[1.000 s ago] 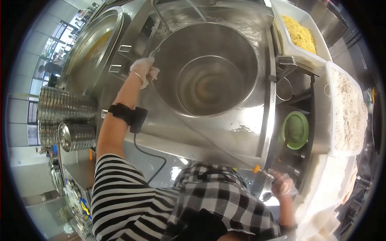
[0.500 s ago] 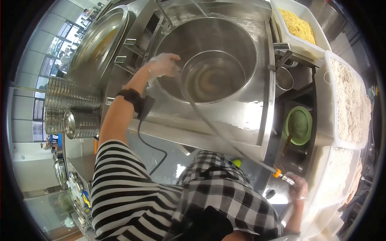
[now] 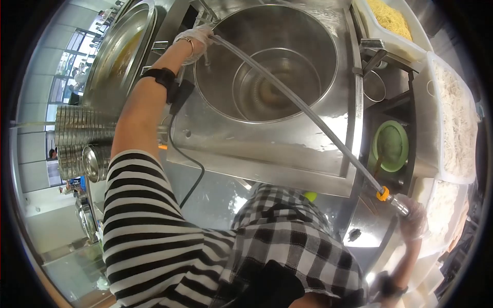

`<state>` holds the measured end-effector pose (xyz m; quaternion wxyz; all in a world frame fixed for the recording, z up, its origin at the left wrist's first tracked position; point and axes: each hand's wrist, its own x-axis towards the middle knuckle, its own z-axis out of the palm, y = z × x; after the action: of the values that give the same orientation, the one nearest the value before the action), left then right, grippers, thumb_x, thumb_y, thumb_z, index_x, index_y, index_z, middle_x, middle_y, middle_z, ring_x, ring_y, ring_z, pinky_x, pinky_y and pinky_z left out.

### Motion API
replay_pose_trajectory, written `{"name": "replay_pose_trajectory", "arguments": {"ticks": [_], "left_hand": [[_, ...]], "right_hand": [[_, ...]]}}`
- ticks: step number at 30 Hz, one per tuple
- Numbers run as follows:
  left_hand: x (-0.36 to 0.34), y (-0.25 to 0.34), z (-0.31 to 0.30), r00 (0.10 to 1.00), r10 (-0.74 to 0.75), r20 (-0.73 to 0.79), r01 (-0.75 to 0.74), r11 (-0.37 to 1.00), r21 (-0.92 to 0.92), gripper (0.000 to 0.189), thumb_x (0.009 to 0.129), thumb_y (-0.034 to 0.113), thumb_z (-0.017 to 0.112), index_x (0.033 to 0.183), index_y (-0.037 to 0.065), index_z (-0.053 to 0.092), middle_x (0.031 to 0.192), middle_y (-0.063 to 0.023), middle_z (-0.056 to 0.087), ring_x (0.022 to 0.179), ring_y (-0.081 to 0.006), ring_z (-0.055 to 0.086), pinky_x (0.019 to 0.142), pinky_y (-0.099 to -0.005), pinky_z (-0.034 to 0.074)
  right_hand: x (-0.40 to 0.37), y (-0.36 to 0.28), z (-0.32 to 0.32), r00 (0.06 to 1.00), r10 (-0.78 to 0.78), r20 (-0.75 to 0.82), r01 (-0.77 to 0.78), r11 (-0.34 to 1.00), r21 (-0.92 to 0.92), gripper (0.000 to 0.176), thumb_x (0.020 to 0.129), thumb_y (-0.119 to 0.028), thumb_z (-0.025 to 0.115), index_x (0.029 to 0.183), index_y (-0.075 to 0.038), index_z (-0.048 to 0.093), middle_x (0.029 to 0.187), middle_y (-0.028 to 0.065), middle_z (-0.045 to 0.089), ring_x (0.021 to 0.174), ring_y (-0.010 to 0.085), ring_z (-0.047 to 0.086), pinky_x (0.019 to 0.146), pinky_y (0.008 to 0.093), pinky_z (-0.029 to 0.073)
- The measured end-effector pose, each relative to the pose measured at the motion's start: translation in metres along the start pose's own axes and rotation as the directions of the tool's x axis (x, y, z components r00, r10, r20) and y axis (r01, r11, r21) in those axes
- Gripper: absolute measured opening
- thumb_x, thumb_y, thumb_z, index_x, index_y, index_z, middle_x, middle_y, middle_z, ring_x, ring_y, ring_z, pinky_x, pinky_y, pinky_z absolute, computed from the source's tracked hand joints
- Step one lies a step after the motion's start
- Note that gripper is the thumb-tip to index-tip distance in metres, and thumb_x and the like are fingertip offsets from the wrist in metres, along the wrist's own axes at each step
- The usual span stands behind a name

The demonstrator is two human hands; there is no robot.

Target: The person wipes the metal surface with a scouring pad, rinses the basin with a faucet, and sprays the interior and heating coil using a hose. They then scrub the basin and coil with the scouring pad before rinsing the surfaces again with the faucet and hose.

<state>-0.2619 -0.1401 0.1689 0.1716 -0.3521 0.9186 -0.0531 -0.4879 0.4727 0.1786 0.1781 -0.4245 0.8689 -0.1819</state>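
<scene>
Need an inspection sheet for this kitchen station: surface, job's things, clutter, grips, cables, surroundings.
Surface: steel counter around a sunken large pot.
Job's things: clear hose stretched across the pot, orange collar near its lower end.
Clutter: stacked metal bowls; green plate; tubs of yellow noodles and white noodles.
Grips: left hand gloved, closed on the hose at the pot rim; right hand gloved, closed on its metal end.
Cables: black cable hanging from the left wrist band.
Surroundings: windows at left.
</scene>
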Motion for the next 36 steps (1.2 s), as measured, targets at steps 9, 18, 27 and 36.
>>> {"name": "replay_pose_trajectory", "arguments": {"ticks": [9, 18, 27, 36], "left_hand": [[-0.013, -0.013, -0.006, 0.999, 0.031, 0.041, -0.034, 0.997, 0.07, 0.032, 0.078, 0.024, 0.062, 0.107, 0.011, 0.055, 0.11, -0.0089, 0.053, 0.102, -0.0261, 0.052, 0.087, -0.0349, 0.042], [-0.024, 0.005, -0.018, 0.923, 0.36, 0.137, -0.379, 0.911, 0.165, 0.034, 0.075, 0.015, 0.062, 0.108, 0.011, 0.055, 0.105, -0.0069, 0.053, 0.099, -0.0222, 0.055, 0.082, -0.0311, 0.045], [0.003, 0.062, -0.004, 0.915, 0.31, 0.258, -0.032, 0.693, -0.72, 0.015, 0.079, 0.008, 0.056, 0.094, 0.007, 0.059, 0.091, -0.0049, 0.058, 0.081, -0.0152, 0.061, 0.07, -0.0276, 0.049], [0.05, 0.153, 0.032, 0.489, 0.33, -0.807, -0.844, 0.412, -0.343, 0.009, 0.067, 0.007, 0.062, 0.076, 0.007, 0.06, 0.073, -0.0089, 0.059, 0.073, -0.029, 0.056, 0.069, -0.0357, 0.045]], "right_hand": [[0.015, -0.001, 0.009, 0.994, 0.092, 0.062, -0.098, 0.989, 0.114, 0.031, 0.066, 0.005, 0.059, 0.093, -0.007, 0.064, 0.084, 0.013, 0.063, 0.076, 0.0273, 0.061, 0.068, 0.0342, 0.046], [0.0, 0.031, 0.02, 0.989, 0.128, 0.075, -0.128, 0.992, 0.006, 0.027, 0.066, 0.005, 0.06, 0.09, -0.006, 0.063, 0.083, 0.0126, 0.064, 0.077, 0.0281, 0.062, 0.069, 0.0336, 0.047], [-0.034, 0.047, 0.052, 0.846, 0.369, 0.384, -0.195, 0.886, -0.421, 0.024, 0.072, -0.016, 0.063, 0.096, -0.017, 0.065, 0.09, 0.008, 0.065, 0.084, 0.0258, 0.06, 0.077, 0.0347, 0.047], [-0.074, 0.014, 0.079, 0.504, 0.573, 0.646, -0.13, 0.79, -0.599, 0.03, 0.076, -0.039, 0.058, 0.091, -0.014, 0.064, 0.084, 0.0101, 0.063, 0.081, 0.0248, 0.06, 0.073, 0.0357, 0.048]]}}
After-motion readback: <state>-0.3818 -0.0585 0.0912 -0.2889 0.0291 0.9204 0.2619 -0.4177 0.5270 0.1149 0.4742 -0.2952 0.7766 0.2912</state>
